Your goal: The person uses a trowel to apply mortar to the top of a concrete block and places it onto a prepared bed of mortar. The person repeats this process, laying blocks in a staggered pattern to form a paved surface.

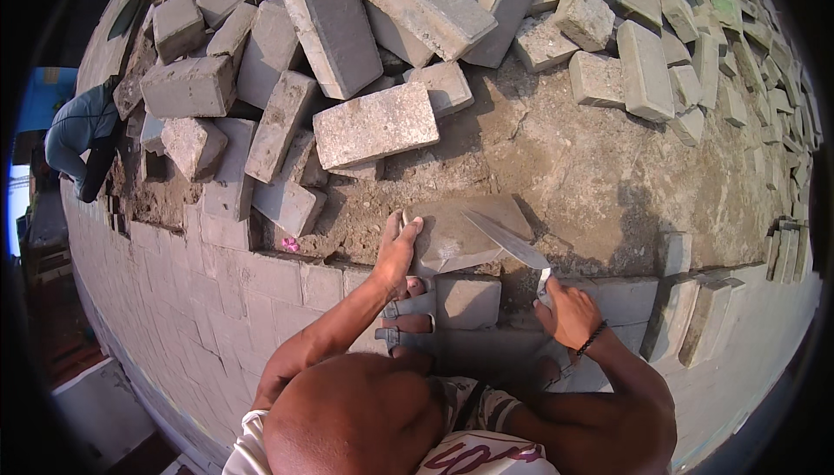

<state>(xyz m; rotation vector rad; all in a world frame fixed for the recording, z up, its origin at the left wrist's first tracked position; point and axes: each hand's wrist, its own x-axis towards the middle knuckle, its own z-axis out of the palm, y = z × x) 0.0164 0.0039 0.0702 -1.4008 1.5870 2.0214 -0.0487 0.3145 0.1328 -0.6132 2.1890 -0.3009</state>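
My left hand [397,253] grips the left end of a grey concrete paving block [443,232]. The block sits tilted on the dirt at the edge of the laid paving [269,277]. In my right hand [571,313] is a trowel [514,242] with a long pointed metal blade, held by its pale handle. The blade reaches left over the block's top; whether it touches the block, I cannot tell. My sandalled foot [407,323] stands just below my left hand, beside a lighter paver [468,301].
Loose concrete blocks [373,125] lie heaped across the far side, with more on the right [647,71]. Bare sandy ground [556,141] lies between. Several blocks stand on edge [695,319] at the right. At far left another person [80,141] bends over the paving edge.
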